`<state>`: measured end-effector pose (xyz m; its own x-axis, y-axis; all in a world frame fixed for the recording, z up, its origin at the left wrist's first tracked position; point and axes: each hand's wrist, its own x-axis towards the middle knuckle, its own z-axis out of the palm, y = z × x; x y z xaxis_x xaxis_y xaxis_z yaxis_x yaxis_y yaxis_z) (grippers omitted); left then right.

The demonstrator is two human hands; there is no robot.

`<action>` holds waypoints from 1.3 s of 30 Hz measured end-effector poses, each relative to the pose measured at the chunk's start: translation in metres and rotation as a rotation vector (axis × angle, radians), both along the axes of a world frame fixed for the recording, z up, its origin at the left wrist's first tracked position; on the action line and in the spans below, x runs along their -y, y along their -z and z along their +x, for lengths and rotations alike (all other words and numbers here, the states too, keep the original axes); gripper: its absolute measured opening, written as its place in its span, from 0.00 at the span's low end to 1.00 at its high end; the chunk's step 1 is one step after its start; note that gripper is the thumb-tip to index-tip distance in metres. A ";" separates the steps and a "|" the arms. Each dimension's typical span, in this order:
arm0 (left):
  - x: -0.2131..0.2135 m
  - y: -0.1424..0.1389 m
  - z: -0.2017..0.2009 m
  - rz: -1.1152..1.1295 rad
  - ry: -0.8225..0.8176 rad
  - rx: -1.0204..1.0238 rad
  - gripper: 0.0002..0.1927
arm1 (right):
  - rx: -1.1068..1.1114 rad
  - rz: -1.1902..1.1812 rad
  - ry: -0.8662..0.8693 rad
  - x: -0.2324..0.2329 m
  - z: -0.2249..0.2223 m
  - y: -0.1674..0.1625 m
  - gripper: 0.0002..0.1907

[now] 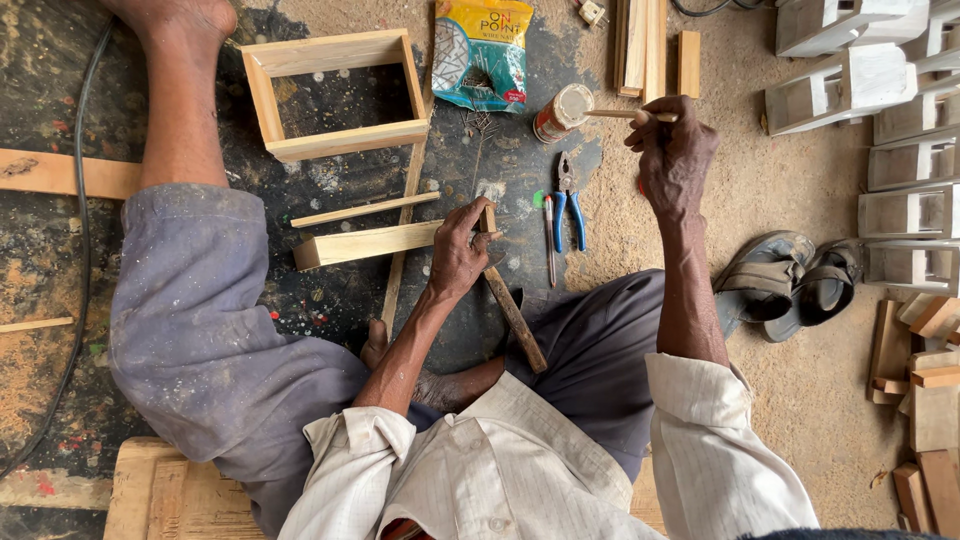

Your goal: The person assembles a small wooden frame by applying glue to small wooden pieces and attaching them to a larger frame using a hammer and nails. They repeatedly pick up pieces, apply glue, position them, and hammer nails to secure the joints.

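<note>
We see one square wooden frame point(335, 95) already joined and lying on the floor point(800, 200) ahead, while the next wooden block point(365, 243) lies loose under our left hand point(458, 250), whose fingers are wrapped around a hammer point(512, 305) beside it. Our right hand point(672, 155) pinches a thin stick point(622, 115) dipped at the small glue pot point(562, 112), so gluing and nailing of this piece seem yet to be done.
</note>
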<state>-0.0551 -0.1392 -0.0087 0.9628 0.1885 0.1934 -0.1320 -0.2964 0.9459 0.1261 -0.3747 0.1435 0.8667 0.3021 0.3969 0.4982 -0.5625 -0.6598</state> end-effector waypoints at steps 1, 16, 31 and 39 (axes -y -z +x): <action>0.000 0.000 0.000 0.007 0.001 -0.010 0.27 | -0.009 0.038 0.035 0.002 0.001 0.000 0.08; -0.006 -0.004 0.001 0.034 0.001 -0.006 0.31 | -0.735 1.357 0.199 0.049 -0.109 0.050 0.08; -0.004 0.005 0.000 -0.022 0.031 -0.005 0.31 | -0.958 1.216 0.142 0.013 -0.142 0.094 0.08; -0.006 0.003 -0.001 -0.054 0.031 0.006 0.32 | -0.923 1.185 0.172 0.011 -0.143 0.095 0.06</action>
